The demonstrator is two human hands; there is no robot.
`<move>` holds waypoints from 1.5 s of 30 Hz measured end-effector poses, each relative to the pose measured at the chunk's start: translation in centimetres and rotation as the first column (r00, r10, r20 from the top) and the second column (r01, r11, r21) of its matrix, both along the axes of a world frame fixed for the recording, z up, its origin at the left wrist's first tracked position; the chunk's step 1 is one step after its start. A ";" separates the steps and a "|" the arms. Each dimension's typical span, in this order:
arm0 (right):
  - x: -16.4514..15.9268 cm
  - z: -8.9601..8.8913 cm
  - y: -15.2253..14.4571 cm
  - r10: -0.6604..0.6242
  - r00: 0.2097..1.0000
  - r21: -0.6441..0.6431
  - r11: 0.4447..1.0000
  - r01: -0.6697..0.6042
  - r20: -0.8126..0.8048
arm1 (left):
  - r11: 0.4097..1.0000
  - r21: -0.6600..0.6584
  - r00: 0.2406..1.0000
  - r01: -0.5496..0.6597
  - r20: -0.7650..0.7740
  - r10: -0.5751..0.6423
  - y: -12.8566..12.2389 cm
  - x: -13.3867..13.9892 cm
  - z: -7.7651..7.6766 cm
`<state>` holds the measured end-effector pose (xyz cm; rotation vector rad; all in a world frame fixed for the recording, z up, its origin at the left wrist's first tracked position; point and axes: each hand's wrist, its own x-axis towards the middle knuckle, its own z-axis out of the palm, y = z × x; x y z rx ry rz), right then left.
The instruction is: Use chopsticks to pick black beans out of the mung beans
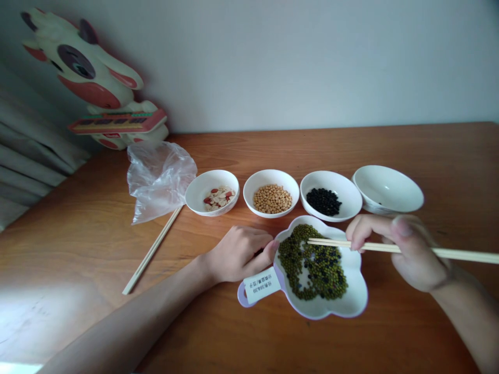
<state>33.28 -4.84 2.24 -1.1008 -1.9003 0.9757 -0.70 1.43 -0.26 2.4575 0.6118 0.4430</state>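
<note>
A flower-shaped plate (356, 291) with a lilac rim and a labelled handle lies in front of me. Green mung beans (300, 249) are spread over it, with black beans (329, 257) mixed in. My left hand (244, 252) is closed at the plate's left edge, its thumb and fingers pinching the rim. In my right hand (409, 244) is a pair of chopsticks (374, 246), held nearly level. Their tips are together over the mung beans; I cannot make out anything between them.
Behind the plate stand white bowls with peanut pieces (219, 197), yellow soybeans (272, 199) and black beans (323, 201). A further white bowl (390, 189) holds a dark speck. Left are a plastic bag (159, 176), another pair of chopsticks (154, 249) and a cow-shaped toy keyboard (120, 122).
</note>
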 end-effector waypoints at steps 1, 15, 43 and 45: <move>-0.1 0.0 0.0 0.016 1.000 -0.015 1.000 -0.016 -0.006 | 1.000 0.001 1.000 0.001 0.001 -0.001 0.0 0.0 0.0; -0.2 -0.1 0.0 0.007 1.000 -0.048 0.999 -0.006 0.021 | 1.000 0.001 1.000 0.006 -0.006 -0.006 0.0 0.0 0.0; -1.5 0.1 -0.3 0.000 1.000 -0.034 0.999 -0.002 -0.031 | 1.000 0.002 1.000 -0.002 -0.003 0.002 0.0 0.0 0.2; -1.3 0.3 -0.3 -0.006 0.996 -0.015 1.000 0.005 -0.089 | 1.000 0.010 1.000 -0.003 0.001 0.003 0.0 0.1 0.2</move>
